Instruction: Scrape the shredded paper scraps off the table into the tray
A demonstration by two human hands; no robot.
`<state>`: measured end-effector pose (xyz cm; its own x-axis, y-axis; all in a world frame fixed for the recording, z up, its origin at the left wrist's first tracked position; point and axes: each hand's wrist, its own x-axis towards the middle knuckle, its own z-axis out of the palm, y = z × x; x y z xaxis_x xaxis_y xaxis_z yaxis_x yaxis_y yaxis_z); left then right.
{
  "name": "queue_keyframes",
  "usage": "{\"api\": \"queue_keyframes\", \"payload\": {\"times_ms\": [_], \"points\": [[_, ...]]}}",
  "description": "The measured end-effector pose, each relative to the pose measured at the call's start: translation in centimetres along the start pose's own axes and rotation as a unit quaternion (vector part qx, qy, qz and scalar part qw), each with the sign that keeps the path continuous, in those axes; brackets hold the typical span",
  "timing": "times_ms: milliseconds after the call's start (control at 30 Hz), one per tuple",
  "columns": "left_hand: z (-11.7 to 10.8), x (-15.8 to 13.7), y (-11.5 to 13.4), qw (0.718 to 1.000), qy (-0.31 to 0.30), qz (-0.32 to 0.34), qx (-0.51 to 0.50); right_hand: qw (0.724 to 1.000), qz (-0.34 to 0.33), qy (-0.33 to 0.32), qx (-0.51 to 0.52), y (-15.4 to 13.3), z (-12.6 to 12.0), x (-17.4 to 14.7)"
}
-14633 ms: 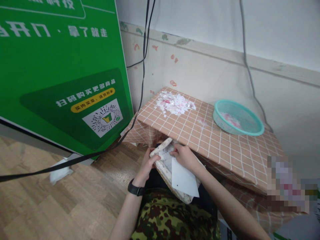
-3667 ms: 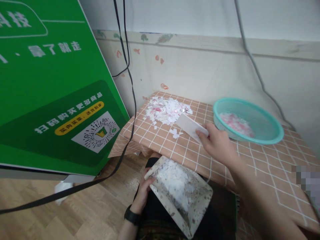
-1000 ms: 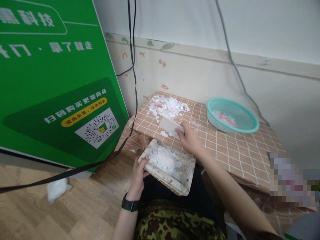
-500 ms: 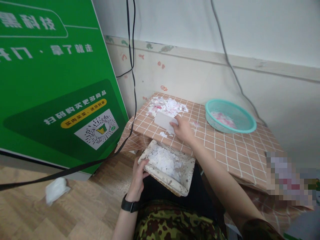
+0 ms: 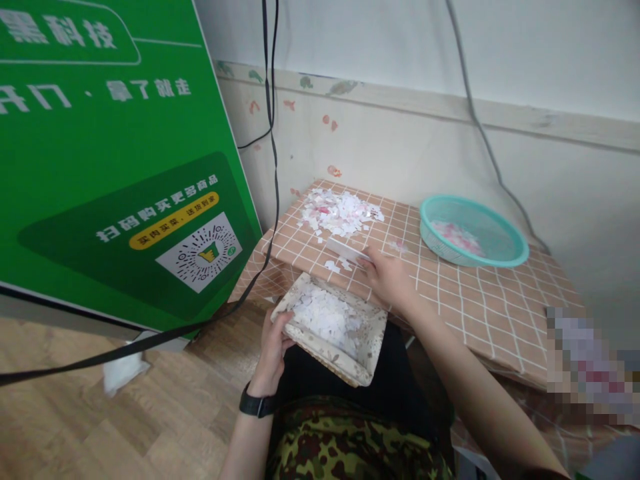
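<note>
My left hand [image 5: 273, 347] grips the left rim of a fabric-lined rectangular basket [image 5: 363, 363], held tilted over my lap against the table's front edge. White paper scraps [image 5: 327, 319] lie inside it. Above the tabletop, my right hand [image 5: 390, 273] is closed on the end of a flat white card [image 5: 345, 251], turned nearly edge-on to me. A few loose scraps [image 5: 339, 265] rest just below the card, near the table edge. Farther back is a pile of white and pinkish paper scraps [image 5: 337, 212], apart from the card.
A turquoise plastic basket [image 5: 517, 255] with pinkish-white bits stands at the right on the checked tablecloth [image 5: 450, 293]. On the left rises a green cabinet [image 5: 125, 133], with a black strap [image 5: 275, 180] hanging before it. A white plastic bag [image 5: 123, 373] lies on the floor.
The card has come away from the pile toward the table's front edge and turned from face-on to nearly edge-on. My left hand keeps its hold on the basket.
</note>
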<state>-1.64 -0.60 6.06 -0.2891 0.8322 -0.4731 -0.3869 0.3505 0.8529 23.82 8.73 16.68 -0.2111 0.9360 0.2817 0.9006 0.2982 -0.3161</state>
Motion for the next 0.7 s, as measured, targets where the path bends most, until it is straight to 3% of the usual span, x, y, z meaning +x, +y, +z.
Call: {"api": "queue_keyframes", "payload": {"times_ms": [333, 500, 600, 700], "points": [[0.1, -0.1, 0.4, 1.000, -0.005, -0.002, -0.016, 0.999, -0.039, -0.021, -0.018, -0.9, 0.5, -2.9], [0.2, -0.1, 0.4, 1.000, -0.006, -0.006, -0.022, 0.994, -0.073, -0.049, 0.061, -1.3, -0.8, -4.6], [0.1, -0.2, 0.4, 1.000, -0.004, -0.006, -0.025, 0.993, -0.042, -0.003, 0.110, -0.9, -1.4, -4.9], [0.1, -0.2, 0.3, 1.000, -0.008, -0.010, -0.025, 0.992, 0.046, 0.075, 0.091, -0.2, -1.7, -4.5]]}}
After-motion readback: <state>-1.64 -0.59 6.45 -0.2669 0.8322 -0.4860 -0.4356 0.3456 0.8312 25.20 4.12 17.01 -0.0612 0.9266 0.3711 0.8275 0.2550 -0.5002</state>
